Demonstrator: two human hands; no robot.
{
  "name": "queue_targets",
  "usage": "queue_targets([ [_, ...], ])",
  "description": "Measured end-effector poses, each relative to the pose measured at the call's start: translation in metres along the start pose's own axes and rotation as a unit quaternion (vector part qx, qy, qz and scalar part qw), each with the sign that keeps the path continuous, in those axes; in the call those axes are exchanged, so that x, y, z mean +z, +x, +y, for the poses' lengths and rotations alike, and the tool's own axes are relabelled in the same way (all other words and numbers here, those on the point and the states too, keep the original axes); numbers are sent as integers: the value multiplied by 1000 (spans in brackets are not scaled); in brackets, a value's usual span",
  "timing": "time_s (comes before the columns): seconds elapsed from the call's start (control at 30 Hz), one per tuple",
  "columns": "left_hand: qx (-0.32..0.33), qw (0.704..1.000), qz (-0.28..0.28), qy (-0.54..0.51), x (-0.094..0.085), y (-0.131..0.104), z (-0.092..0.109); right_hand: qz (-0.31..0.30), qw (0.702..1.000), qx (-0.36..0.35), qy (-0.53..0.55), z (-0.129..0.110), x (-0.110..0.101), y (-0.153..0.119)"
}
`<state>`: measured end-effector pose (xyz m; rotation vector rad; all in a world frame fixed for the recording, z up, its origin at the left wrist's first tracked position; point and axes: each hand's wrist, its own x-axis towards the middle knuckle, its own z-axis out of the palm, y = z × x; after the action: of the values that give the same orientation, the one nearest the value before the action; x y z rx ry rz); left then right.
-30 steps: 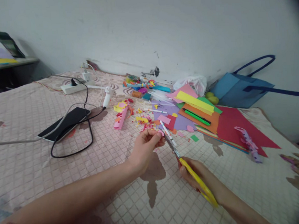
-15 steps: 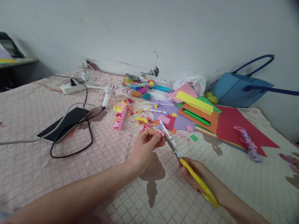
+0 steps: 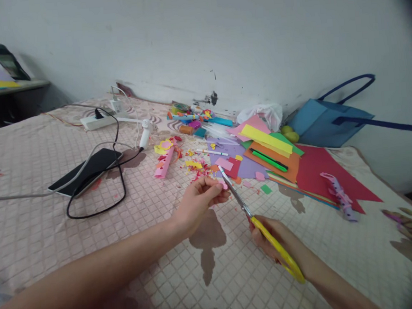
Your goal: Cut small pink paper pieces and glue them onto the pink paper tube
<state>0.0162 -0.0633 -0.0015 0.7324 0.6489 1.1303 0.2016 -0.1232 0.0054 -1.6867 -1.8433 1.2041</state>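
Observation:
Between the fingertips of my left hand (image 3: 200, 202) is a small piece of pink paper (image 3: 224, 184). My right hand (image 3: 273, 239) is closed around the yellow handles of a pair of scissors (image 3: 244, 206). The blades point up and left, their tips right beside the pink piece; whether they touch it I cannot tell. Just beyond my hands lie paper scraps (image 3: 200, 171), a white marker (image 3: 223, 172) and a purple sheet (image 3: 248, 165). A rolled pink paper tube (image 3: 164, 162) with a yellow paper flower (image 3: 164, 146) rests to the left of the scraps.
Coloured paper sheets (image 3: 321, 174) with a green cutter (image 3: 269, 160) on top lie to the right, near a blue bag (image 3: 332, 121). On the left are a black tablet-like device (image 3: 86, 172), a white glue gun (image 3: 145, 134), cables and a power strip (image 3: 98, 121).
The scissors and my right hand have shifted slightly right and away from my left fingers. My left hand keeps its pinch on the pink paper. The view has turned a little.

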Motion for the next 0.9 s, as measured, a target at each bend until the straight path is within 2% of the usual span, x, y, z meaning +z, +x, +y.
queue_targets([
  [0.23,-10,999,-23,29,-4,3,1,-42,999,-24,-16,0,-6,-3],
  [0.5,-22,999,-27,36,-4,5,3,-27,998,-31,-44,3,-6,0],
  [0.7,-27,998,-34,34,-5,6,3,-14,998,-51,-17,9,-5,2],
  [0.9,-32,998,-39,33,-6,7,2,-17,999,-36,-36,12,-5,0],
])
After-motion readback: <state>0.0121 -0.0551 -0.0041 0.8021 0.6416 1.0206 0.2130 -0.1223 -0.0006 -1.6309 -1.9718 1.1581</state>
